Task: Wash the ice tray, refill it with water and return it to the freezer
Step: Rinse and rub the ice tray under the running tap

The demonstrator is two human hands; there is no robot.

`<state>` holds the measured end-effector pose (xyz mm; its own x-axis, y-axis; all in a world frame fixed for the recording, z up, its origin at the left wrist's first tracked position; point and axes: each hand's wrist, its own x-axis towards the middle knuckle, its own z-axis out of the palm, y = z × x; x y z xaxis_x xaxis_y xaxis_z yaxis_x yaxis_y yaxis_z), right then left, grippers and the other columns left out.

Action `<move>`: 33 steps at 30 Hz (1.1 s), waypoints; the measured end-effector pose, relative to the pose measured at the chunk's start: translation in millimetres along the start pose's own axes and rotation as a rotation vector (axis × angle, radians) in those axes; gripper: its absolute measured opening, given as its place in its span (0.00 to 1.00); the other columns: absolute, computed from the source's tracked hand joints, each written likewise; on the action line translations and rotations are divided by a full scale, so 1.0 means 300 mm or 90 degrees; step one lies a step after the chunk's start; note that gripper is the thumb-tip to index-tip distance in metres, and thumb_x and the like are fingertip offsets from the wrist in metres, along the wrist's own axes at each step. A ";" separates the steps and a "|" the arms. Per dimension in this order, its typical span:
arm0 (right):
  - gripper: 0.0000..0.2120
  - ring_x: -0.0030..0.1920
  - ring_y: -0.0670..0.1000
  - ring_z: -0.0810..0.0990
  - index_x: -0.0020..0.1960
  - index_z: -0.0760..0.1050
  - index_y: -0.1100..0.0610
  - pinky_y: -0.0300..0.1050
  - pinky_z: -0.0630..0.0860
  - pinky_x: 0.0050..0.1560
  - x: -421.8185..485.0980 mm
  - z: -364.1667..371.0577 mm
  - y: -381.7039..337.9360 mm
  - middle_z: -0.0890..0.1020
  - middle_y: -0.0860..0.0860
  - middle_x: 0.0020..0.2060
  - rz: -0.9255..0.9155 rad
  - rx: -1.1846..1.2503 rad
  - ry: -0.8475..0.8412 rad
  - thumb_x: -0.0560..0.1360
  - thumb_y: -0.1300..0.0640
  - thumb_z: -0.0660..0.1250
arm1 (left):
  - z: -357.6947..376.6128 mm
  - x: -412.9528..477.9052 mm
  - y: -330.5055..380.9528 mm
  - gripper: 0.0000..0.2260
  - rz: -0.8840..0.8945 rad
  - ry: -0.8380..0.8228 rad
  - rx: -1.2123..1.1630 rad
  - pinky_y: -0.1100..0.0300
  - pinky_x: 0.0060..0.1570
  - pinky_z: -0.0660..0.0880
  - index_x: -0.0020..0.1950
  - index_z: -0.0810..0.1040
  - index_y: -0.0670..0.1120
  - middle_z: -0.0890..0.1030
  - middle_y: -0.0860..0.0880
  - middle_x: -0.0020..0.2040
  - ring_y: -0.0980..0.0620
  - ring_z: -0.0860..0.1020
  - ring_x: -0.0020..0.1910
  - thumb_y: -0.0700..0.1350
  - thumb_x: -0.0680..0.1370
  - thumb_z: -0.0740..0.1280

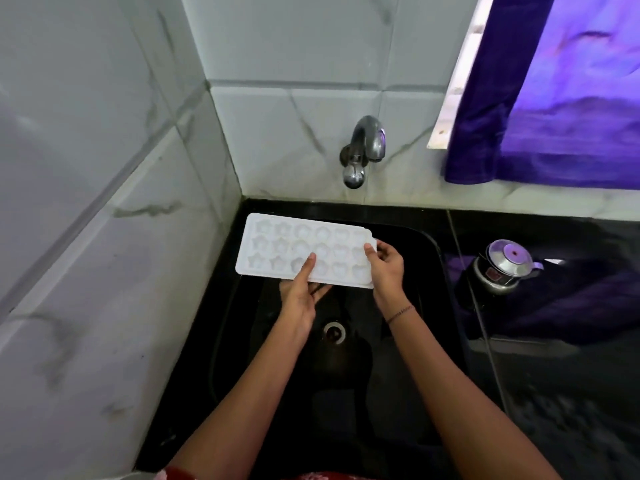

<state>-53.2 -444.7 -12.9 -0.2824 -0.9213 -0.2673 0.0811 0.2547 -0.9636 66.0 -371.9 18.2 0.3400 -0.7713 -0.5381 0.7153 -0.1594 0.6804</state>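
Note:
A white plastic ice tray [277, 244] with star, round and heart shaped cells is held level over the black sink [408, 341], cells facing up. My left hand [301, 292] grips its near long edge, thumb on top and fingers underneath. My right hand [386, 268] holds the tray's right end, thumb on top near the corner. A chrome tap [363, 147] juts from the tiled wall above the tray; no water runs from it. The drain [334, 332] shows below my hands.
Marble-look tiled walls close in at the left and back. A black counter [554, 375] lies right of the sink, with a small steel pot with a lid [504, 266] on it. A purple curtain [554, 98] hangs at the upper right.

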 end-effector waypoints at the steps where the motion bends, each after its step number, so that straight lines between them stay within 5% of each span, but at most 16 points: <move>1: 0.13 0.50 0.55 0.80 0.58 0.75 0.62 0.53 0.78 0.56 0.032 0.006 -0.017 0.81 0.60 0.52 0.005 -0.028 -0.017 0.75 0.58 0.68 | 0.018 0.021 0.000 0.20 0.008 0.015 -0.011 0.50 0.42 0.79 0.63 0.73 0.47 0.81 0.47 0.54 0.46 0.81 0.52 0.40 0.72 0.72; 6: 0.16 0.52 0.54 0.77 0.58 0.72 0.58 0.47 0.74 0.53 0.223 0.078 -0.155 0.77 0.55 0.55 -0.080 -0.203 -0.062 0.76 0.48 0.65 | 0.062 0.097 -0.003 0.20 0.015 0.047 -0.046 0.51 0.43 0.79 0.63 0.73 0.46 0.82 0.48 0.50 0.49 0.81 0.48 0.39 0.72 0.72; 11: 0.21 0.48 0.54 0.78 0.64 0.67 0.58 0.53 0.79 0.51 0.336 0.230 -0.308 0.76 0.53 0.48 -0.092 -0.114 -0.101 0.76 0.49 0.66 | 0.075 0.151 -0.014 0.22 0.022 0.045 -0.042 0.50 0.45 0.80 0.65 0.72 0.47 0.81 0.47 0.56 0.48 0.81 0.50 0.39 0.72 0.72; 16: 0.21 0.42 0.54 0.83 0.65 0.73 0.61 0.37 0.79 0.33 0.394 0.303 -0.302 0.81 0.54 0.45 -0.039 -0.085 -0.081 0.76 0.52 0.68 | 0.089 0.180 -0.017 0.23 0.011 0.043 -0.028 0.52 0.42 0.80 0.67 0.72 0.46 0.80 0.46 0.58 0.48 0.81 0.51 0.40 0.72 0.72; 21: 0.14 0.43 0.52 0.79 0.55 0.76 0.63 0.52 0.81 0.48 0.382 0.313 -0.299 0.75 0.46 0.35 -0.061 -0.119 -0.041 0.75 0.53 0.69 | 0.106 0.180 -0.025 0.21 0.000 0.039 -0.029 0.51 0.46 0.80 0.64 0.73 0.46 0.81 0.46 0.57 0.48 0.81 0.52 0.39 0.72 0.72; 26: 0.17 0.44 0.49 0.74 0.60 0.72 0.60 0.37 0.68 0.33 0.365 0.316 -0.310 0.76 0.50 0.45 -0.100 -0.193 -0.030 0.75 0.54 0.69 | 0.114 0.164 -0.029 0.21 -0.005 0.040 -0.035 0.52 0.45 0.80 0.64 0.74 0.46 0.81 0.47 0.56 0.49 0.81 0.51 0.39 0.72 0.72; 33: 0.19 0.47 0.50 0.76 0.63 0.69 0.59 0.38 0.70 0.39 0.333 0.288 -0.300 0.77 0.54 0.51 -0.189 -0.307 -0.064 0.75 0.56 0.68 | 0.104 0.141 -0.030 0.16 -0.004 0.043 -0.037 0.51 0.46 0.80 0.58 0.75 0.48 0.82 0.49 0.51 0.51 0.81 0.48 0.38 0.73 0.72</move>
<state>-6.3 -585.1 47.3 -0.1320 -0.9912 -0.0059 -0.4396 0.0639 -0.8959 54.9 -422.4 5.0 0.3745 -0.7263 -0.5764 0.7515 -0.1263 0.6475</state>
